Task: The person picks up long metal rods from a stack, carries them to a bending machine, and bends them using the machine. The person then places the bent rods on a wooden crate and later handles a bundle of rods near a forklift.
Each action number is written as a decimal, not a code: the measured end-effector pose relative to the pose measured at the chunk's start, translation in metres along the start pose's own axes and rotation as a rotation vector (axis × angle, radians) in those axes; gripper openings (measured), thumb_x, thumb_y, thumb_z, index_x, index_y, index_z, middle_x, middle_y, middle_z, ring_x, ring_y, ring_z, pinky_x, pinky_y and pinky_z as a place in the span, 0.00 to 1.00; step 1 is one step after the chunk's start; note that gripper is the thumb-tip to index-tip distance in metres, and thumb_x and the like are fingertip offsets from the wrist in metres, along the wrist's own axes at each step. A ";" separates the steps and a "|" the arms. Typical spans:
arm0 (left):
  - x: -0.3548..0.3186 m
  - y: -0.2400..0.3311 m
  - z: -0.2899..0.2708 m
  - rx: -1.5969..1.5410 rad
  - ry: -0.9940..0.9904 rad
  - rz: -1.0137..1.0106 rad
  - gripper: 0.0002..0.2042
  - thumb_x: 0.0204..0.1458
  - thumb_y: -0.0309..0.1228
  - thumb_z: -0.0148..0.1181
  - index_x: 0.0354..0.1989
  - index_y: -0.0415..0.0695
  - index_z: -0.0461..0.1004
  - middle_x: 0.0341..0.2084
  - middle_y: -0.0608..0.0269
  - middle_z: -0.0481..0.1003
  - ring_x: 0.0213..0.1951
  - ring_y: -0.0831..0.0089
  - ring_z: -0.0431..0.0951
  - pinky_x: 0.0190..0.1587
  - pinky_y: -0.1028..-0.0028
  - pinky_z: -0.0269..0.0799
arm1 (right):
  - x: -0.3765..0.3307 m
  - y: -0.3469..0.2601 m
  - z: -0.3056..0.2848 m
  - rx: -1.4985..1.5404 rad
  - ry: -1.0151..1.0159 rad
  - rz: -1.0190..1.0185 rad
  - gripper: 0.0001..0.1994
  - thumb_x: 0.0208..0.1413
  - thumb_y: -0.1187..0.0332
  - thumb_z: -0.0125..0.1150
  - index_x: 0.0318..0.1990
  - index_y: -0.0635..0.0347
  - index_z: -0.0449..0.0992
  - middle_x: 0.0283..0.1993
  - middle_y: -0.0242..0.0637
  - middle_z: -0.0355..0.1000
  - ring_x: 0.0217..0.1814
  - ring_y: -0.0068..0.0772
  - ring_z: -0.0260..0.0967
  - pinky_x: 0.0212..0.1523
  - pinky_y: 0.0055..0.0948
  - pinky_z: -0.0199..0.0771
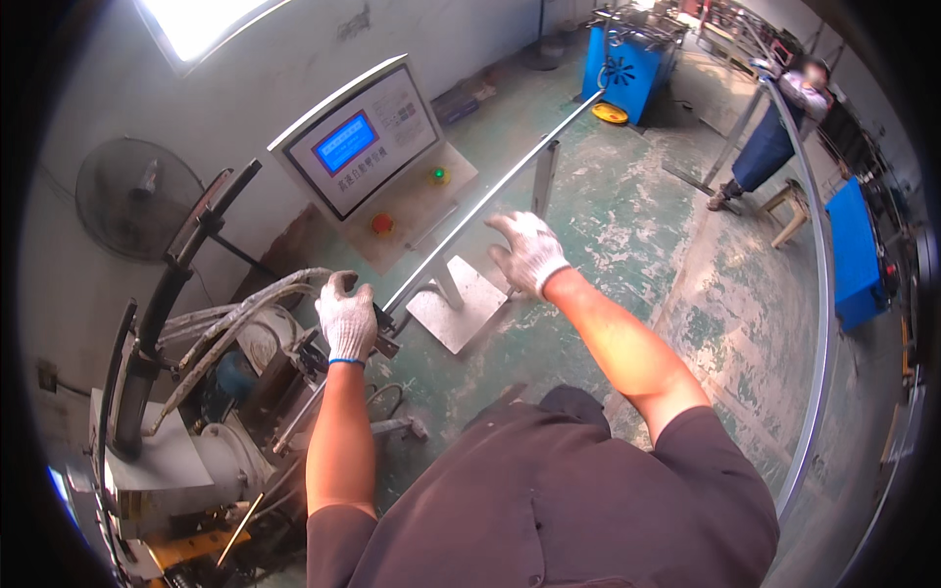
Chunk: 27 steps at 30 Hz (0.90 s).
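Metal tube (529,157) could slip or swing if knocked.
Right hand (532,255) beside it, fingers apart; whether the left hand (348,318) grips anything, I cannot tell.

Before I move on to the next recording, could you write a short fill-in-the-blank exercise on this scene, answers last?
1. Vertically in the picture, the right hand sits ____ than the left hand.
2. The long bar has its upper end near a machine coloured ____.
3. Below the control panel are a green light and a button coloured ____.
4. In the picture, the fan stands to the ____ of the control panel.

Missing words: higher; blue; red; left.
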<state>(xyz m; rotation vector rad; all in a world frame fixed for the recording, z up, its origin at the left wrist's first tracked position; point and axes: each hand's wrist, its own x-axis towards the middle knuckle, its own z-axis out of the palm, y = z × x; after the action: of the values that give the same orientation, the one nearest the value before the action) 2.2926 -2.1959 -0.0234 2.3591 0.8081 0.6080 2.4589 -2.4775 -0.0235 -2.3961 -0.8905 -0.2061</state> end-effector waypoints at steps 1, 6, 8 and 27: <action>-0.001 0.000 -0.002 0.003 -0.002 -0.011 0.16 0.52 0.33 0.63 0.50 0.44 0.78 0.49 0.53 0.79 0.54 0.52 0.74 0.60 0.59 0.69 | 0.024 0.005 0.005 -0.015 -0.029 -0.040 0.23 0.57 0.60 0.65 0.61 0.51 0.75 0.53 0.46 0.75 0.62 0.51 0.70 0.64 0.46 0.70; 0.005 -0.009 -0.001 -0.121 -0.009 -0.072 0.16 0.49 0.29 0.63 0.47 0.41 0.78 0.45 0.52 0.80 0.52 0.55 0.76 0.57 0.61 0.71 | 0.136 0.026 0.046 -0.188 -0.205 -0.147 0.29 0.58 0.57 0.64 0.67 0.51 0.70 0.55 0.46 0.75 0.62 0.50 0.70 0.65 0.46 0.69; 0.006 -0.012 0.005 -0.314 0.042 -0.129 0.16 0.48 0.26 0.64 0.47 0.38 0.79 0.45 0.51 0.80 0.50 0.57 0.78 0.57 0.63 0.71 | 0.167 0.029 0.058 -0.269 -0.341 -0.137 0.32 0.58 0.55 0.64 0.69 0.51 0.68 0.57 0.46 0.75 0.63 0.49 0.71 0.65 0.46 0.70; -0.007 0.025 0.003 -0.485 0.161 -0.391 0.17 0.50 0.19 0.61 0.50 0.35 0.75 0.45 0.59 0.77 0.50 0.70 0.75 0.58 0.71 0.69 | 0.254 0.067 0.084 -0.034 -0.517 -0.218 0.27 0.55 0.61 0.62 0.64 0.50 0.74 0.59 0.49 0.76 0.61 0.50 0.74 0.63 0.44 0.75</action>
<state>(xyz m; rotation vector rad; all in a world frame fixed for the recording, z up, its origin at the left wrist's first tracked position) 2.2992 -2.2183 -0.0116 1.6768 1.0258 0.7322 2.6926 -2.3315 -0.0406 -2.4189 -1.3891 0.3362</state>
